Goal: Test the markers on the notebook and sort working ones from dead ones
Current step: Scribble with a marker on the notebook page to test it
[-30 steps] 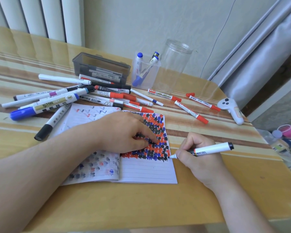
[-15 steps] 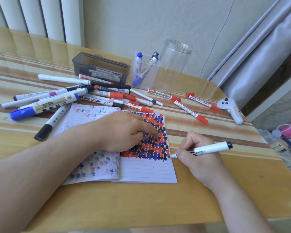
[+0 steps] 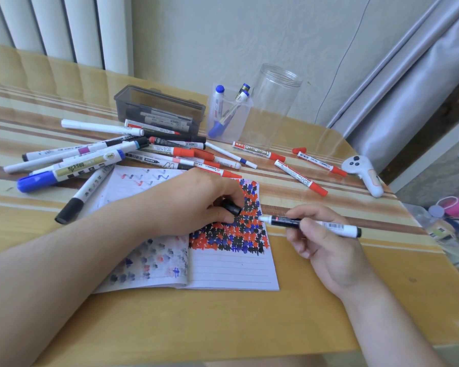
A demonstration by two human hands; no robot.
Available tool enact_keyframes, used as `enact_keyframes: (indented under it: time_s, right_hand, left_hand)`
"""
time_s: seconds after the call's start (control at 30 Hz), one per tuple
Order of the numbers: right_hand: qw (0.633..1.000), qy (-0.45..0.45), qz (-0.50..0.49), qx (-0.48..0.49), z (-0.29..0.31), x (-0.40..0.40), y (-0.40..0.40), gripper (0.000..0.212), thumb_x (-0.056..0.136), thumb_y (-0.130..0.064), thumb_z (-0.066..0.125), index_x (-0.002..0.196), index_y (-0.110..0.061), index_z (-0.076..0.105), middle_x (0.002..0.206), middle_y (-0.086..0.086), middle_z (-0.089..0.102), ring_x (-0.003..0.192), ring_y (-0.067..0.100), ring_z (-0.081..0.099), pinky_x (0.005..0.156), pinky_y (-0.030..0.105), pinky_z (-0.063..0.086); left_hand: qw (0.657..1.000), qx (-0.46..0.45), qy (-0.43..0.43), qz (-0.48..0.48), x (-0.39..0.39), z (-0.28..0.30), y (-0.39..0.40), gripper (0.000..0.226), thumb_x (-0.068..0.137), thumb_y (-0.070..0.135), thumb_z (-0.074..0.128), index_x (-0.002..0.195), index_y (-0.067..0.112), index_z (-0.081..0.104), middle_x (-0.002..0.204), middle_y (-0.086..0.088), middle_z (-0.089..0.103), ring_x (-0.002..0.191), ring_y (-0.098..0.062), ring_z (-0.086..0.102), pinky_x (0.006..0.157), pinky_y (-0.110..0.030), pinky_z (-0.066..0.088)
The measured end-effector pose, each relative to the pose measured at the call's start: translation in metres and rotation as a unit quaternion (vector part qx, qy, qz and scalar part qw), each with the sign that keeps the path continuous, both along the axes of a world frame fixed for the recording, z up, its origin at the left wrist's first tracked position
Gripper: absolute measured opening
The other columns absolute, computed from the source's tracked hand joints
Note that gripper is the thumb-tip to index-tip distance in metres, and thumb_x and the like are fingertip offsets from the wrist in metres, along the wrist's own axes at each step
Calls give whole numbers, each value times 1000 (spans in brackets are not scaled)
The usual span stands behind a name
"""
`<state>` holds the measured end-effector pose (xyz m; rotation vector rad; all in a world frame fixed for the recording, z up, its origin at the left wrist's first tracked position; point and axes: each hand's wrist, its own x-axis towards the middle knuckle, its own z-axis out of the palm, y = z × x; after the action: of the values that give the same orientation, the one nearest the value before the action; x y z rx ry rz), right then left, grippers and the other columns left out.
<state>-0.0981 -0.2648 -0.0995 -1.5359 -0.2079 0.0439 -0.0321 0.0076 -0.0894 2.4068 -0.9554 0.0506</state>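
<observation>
Hands as I saw them: left hand (image 3: 196, 200) pinched a black cap (image 3: 231, 207) over the notebook (image 3: 231, 271); right hand (image 3: 326, 245) gripped the uncapped marker (image 3: 313, 224).

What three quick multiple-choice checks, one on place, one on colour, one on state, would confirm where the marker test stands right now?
1. Where is the black cap?
A. in the left hand
B. on the striped table
C. in the tall clear jar

2. What colour caps stick up from the small clear plastic cup?
A. red
B. blue
C. green

3. The white marker in the right hand is:
A. capped
B. uncapped
C. lying in the grey box

Answers:
1 A, the left hand pinches the black cap over the open lined notebook.
2 B, blue tops show above the small clear plastic cup.
3 B, the white marker in the right hand shows a bare tip.
</observation>
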Motion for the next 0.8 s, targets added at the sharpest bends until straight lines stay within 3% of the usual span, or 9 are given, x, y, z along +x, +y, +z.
enact_keyframes:
  time_s: [0.1,0.17,0.3,0.47,0.57,0.63,0.7,0.8]
  right_hand:
    - [999,8,26,17,0,0,-3,49,69,-52,75,100,-14,81,77,21,70,62,20,51,53,26,37]
    - [999,8,43,21,0,0,-2,64,70,-63,72,106,-12,80,83,23,72,64,20,51,54,26,38]
    - [998,5,57,5,0,1,-2,67,75,-65,65,114,-12,78,91,24,73,66,20,50,58,28,38]
    - [998,15,47,-32,2,0,1,44,86,-39,52,117,-21,76,97,24,75,67,20,50,60,27,39]
    - [998,2,23,-52,2,-1,4,15,92,-22,61,100,-28,73,94,22,75,64,21,52,59,24,40]
    - [995,-33,-33,-86,-1,-2,4,15,96,-13,68,93,-27,73,91,17,76,63,17,60,59,24,43]
    - [969,-125,-71,-202,-4,-4,6,13,95,-12,73,94,-25,73,87,2,76,70,12,67,61,23,46]
    - [862,-310,-88,-391,-5,-11,14,13,92,-26,75,98,-19,67,75,-12,63,65,11,54,59,30,45]
  left_hand:
    - [1000,-10,-12,-13,-1,-1,-2,25,91,36,76,114,35,67,103,19,69,93,0,61,82,-20,49]
    - [1000,-6,-17,-18,-1,-1,-1,27,91,40,74,117,36,67,105,20,70,91,0,60,80,-16,48]
    - [999,9,-27,-23,-2,0,-1,32,91,47,72,121,39,66,107,25,68,88,5,57,75,-6,40]
    - [999,15,-37,-22,-6,1,-5,35,93,48,69,126,39,66,106,25,67,81,18,52,72,-2,37]
    - [999,-6,-39,-16,-9,2,-6,29,95,44,68,123,35,68,96,29,62,81,20,52,74,-2,37]
    - [999,-24,-27,0,-12,5,-5,22,97,43,65,119,37,69,89,28,64,81,15,57,71,-6,39]
    - [998,-44,-1,34,-17,11,-6,12,100,42,61,109,39,70,78,21,67,76,5,60,64,-12,40]
    - [997,-66,9,38,-32,22,-20,26,104,34,53,81,22,59,66,12,57,64,-9,51,58,-21,35]
